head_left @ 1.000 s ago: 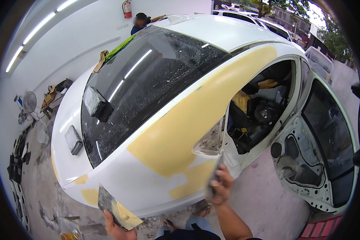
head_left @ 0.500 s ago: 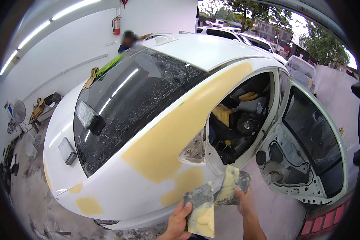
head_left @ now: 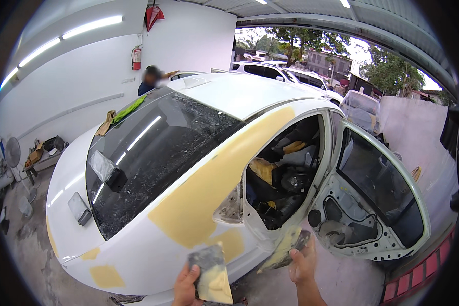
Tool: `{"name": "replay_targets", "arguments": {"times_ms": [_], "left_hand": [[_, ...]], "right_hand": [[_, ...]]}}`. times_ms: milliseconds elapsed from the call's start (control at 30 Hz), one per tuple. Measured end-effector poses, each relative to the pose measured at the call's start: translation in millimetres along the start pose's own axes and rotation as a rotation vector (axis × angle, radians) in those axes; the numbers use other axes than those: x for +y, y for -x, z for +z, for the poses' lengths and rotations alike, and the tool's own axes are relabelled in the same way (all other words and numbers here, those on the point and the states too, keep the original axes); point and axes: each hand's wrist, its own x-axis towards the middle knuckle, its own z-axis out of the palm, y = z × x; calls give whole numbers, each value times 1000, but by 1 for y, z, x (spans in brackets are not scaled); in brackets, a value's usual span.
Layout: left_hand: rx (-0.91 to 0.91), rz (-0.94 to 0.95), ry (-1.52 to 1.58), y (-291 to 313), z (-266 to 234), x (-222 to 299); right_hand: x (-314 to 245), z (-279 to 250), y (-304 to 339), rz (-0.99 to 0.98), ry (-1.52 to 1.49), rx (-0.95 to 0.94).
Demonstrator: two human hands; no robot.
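Since the earlier frame, the flat plate [head_left: 217, 288] and the spreader [head_left: 284, 251] have been moved farther apart, and the spreader is now turned more edge-on. The plate is gripped by the left hand [head_left: 186, 286], with the thumb laid on its face; its dark, scratched surface is partly covered by a thick, creamy yellow paste [head_left: 215, 278]. By the right hand [head_left: 304, 263] the spreader is held in a closed grip at its dark end; its thin blade, somewhat blurred, is smeared with pale yellow. Both are held near the side of the white car [head_left: 69, 171], but whether it is touched cannot be told. Smooth yellow patches [head_left: 188, 204] are spread over its body, and its dark windshield [head_left: 188, 127] is covered with whitish specks. The door [head_left: 361, 204] is seen wide open. The grey floor [head_left: 38, 265] is stained, and a red fire extinguisher [head_left: 136, 58] is hung on the white wall [head_left: 86, 76].
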Motion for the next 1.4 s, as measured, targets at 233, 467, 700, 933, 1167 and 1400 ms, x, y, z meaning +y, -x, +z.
{"name": "replay_targets", "arguments": {"times_ms": [233,467,700,933,1167,1400], "left_hand": [[-25,-32,205,20,-2,-15],[317,571,75,13,0,8],[358,687,130,42,-74,58],[649,474,184,79,-128,12],[681,527,130,108,-162,16],[754,557,91,109,-167,34]], "right_hand": [[12,44,-36,321,313,-160],[18,76,26,-182,575,-861],[0,53,-80,-747,1497,-537],[-25,121,-239,-997,1690,-399],[-10,169,-287,-888,1712,-587],[-2,174,-286,-843,1724,-642]]}}
